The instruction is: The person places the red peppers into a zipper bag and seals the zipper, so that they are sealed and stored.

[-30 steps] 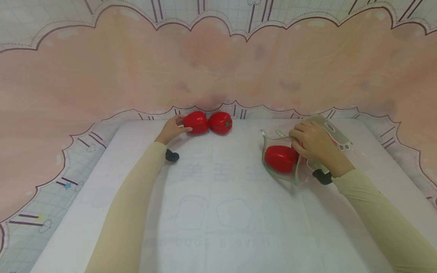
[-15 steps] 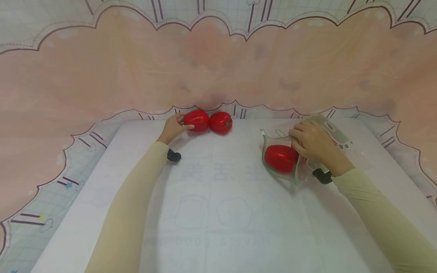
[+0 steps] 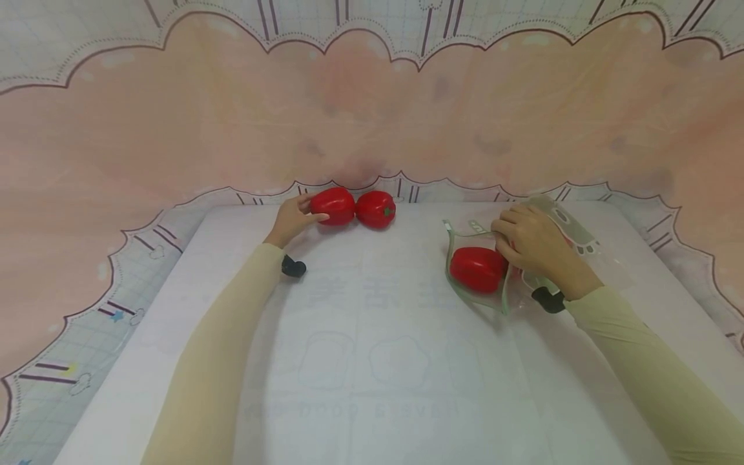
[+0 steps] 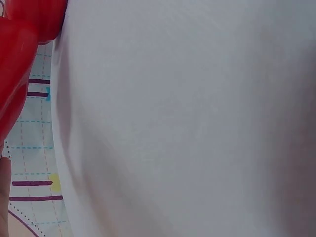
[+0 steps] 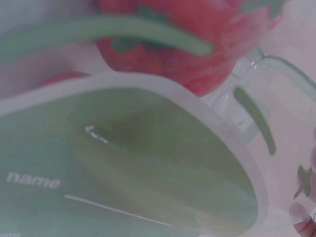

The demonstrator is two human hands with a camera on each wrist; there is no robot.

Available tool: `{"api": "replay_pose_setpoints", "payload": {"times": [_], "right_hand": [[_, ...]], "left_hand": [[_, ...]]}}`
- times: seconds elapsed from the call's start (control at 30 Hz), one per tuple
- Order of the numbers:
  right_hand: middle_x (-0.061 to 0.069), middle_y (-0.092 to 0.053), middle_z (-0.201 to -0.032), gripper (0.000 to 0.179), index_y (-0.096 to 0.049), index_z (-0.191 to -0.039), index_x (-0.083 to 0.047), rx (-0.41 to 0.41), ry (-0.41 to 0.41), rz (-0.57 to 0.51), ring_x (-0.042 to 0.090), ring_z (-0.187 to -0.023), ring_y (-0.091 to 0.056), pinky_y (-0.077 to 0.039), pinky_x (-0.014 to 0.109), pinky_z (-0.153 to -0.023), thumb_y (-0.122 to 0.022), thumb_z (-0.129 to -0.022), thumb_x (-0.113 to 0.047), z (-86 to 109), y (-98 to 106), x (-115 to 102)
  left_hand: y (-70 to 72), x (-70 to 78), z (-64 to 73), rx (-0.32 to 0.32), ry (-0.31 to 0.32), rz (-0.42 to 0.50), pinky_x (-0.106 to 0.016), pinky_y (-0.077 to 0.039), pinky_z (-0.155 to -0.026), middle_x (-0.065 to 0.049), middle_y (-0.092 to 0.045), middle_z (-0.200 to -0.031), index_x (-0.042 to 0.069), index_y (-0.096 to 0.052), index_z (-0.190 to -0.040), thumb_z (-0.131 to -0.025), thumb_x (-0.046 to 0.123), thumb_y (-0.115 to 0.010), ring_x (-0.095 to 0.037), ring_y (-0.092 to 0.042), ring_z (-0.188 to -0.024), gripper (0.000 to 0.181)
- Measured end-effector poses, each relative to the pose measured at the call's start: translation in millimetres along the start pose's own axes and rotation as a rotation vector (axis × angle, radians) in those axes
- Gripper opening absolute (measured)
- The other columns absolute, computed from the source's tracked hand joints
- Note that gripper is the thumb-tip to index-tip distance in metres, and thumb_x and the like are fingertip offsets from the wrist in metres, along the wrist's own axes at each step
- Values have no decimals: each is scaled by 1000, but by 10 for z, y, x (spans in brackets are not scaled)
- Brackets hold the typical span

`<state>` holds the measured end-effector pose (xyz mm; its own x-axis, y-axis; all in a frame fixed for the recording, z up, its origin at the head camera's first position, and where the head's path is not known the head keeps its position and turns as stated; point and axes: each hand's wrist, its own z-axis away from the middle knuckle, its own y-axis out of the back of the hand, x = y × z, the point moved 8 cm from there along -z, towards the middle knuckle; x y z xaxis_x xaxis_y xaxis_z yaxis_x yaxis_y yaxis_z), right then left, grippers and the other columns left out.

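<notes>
At the table's far edge my left hand (image 3: pixel 289 221) grips a glossy red bell pepper (image 3: pixel 334 206), thumb on its near side and fingers behind. A second red bell pepper (image 3: pixel 376 210), green stem facing right, lies right beside it. In the left wrist view, the held pepper (image 4: pixel 12 74) fills the upper left edge. On the right, my right hand (image 3: pixel 537 248) grips the edge of a clear zip bag (image 3: pixel 473 240) with green trim and holds its mouth apart. One red bell pepper (image 3: pixel 478 269) shows at that mouth. Another pepper (image 5: pixel 173 39) with a green stem shows through the plastic in the right wrist view.
A white cloth with faint print covers the table (image 3: pixel 372 361). Behind it rises a peach-coloured patterned curtain (image 3: pixel 372 116). Black wrist mounts (image 3: pixel 294 266) stick out beneath both sleeves. The bag's green printed panel (image 5: pixel 123 163) reads "name".
The pepper in my left hand has risen very slightly and tilted, staying beside the other one. My right hand and the bag have hardly moved.
</notes>
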<state>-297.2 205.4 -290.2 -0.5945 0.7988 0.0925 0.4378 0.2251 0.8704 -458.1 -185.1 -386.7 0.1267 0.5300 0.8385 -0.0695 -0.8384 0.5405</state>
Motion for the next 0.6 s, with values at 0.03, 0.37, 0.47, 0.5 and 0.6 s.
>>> {"api": "replay_pose_setpoints", "payload": {"times": [0.03, 0.37, 0.47, 0.5, 0.6], "right_hand": [[15, -66, -83, 16, -68, -86, -1, 0, 0, -1, 32, -87, -57, -49, 48, -84, -57, -78, -10, 0, -2, 1], [16, -67, -84, 16, -68, -86, -1, 2, 4, -4, 33, -88, -57, -49, 50, -86, -58, -78, -10, -1, -3, 12], [16, -66, -83, 16, -68, -86, -1, 2, 4, -7, 33, -88, -57, -49, 50, -86, -58, -78, -10, -5, -2, 10], [16, -66, -83, 16, -68, -86, -1, 2, 4, -8, 33, -87, -57, -48, 50, -86, -58, -78, -10, -6, 0, 9], [16, -66, -83, 16, -68, -86, -1, 0, 2, -12, 33, -86, -57, -48, 49, -86, -58, -78, -10, -6, 4, 4]], "left_hand": [[10, 1, 12, 1, 8, 1, -44, -42, -106, -14, -47, -142, 9, -43, -140, -81, 31, -73, -30, -46, -131, 70], [96, 76, 143, -2, -6, 41, -43, -43, -105, -17, -49, -140, 6, -41, -140, -83, 28, -72, -32, -49, -128, 69], [113, 103, 191, -1, -1, 24, -43, -42, -105, -17, -48, -141, 6, -40, -141, -83, 28, -71, -32, -48, -129, 70], [119, 112, 207, 0, 1, 24, -43, -42, -105, -17, -48, -141, 7, -40, -141, -83, 28, -71, -32, -48, -129, 70], [129, 146, 254, 6, 0, 25, -43, -43, -105, -17, -48, -141, 6, -40, -141, -82, 28, -72, -32, -48, -129, 70]]}}
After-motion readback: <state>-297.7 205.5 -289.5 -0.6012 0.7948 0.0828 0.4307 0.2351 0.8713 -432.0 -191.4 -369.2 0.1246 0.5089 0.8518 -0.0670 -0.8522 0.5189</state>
